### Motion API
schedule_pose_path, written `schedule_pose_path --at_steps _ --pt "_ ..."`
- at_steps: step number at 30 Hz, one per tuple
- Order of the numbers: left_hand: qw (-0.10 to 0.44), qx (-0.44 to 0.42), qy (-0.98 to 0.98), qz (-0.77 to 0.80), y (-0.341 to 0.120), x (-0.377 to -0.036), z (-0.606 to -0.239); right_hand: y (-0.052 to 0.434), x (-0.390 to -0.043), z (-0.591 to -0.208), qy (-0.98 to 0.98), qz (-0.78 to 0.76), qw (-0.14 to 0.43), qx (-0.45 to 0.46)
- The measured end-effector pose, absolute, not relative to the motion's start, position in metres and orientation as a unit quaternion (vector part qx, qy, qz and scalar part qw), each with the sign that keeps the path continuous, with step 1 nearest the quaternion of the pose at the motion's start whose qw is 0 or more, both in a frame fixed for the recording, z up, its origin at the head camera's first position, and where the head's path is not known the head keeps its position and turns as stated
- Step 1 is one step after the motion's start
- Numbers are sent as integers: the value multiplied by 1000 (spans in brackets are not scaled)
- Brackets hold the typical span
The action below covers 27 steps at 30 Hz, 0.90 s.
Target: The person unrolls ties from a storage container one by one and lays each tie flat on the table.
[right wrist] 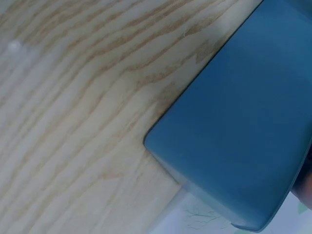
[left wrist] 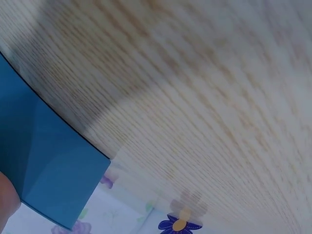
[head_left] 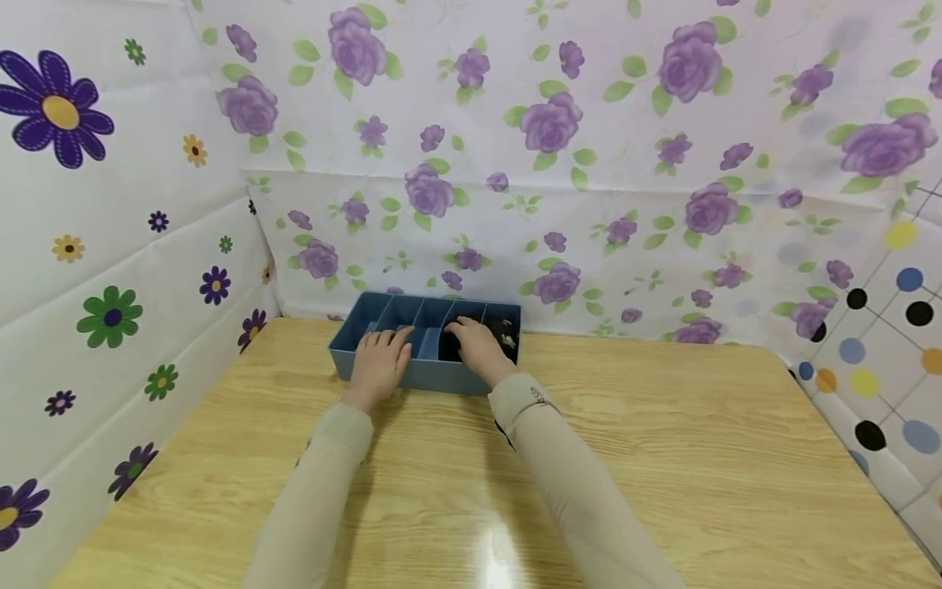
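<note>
A light wooden table (head_left: 662, 458) with a pronounced grain fills the near part of the scene and runs back to the flowered wall covering. Directly on it, at the far edge and left of centre, stands a blue divided organizer box (head_left: 412, 372), its long side facing near.

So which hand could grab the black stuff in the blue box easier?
Probably the right hand: it lies over the black items in the blue box. The left hand rests over compartments farther left.
</note>
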<state>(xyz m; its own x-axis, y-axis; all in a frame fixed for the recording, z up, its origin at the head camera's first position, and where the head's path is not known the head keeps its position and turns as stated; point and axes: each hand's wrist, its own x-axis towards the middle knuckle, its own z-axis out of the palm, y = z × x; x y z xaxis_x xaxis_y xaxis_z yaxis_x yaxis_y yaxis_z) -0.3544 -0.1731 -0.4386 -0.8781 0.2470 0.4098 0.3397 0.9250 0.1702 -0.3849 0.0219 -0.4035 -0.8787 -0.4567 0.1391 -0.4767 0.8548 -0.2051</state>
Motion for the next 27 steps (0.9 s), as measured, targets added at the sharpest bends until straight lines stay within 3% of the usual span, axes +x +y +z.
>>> schedule_pose_path --at_steps 4,16,27 --pt "220 -163 -954 -119 -171 -352 -436 23 -389 -402 -967 96 31 234" --pt "187 -142 -966 -113 -174 -355 -440 21 -390 -400 -968 64 -17 240" --pt "177 -137 -968 -110 -172 -352 -434 24 -397 -405 -963 83 -7 255"
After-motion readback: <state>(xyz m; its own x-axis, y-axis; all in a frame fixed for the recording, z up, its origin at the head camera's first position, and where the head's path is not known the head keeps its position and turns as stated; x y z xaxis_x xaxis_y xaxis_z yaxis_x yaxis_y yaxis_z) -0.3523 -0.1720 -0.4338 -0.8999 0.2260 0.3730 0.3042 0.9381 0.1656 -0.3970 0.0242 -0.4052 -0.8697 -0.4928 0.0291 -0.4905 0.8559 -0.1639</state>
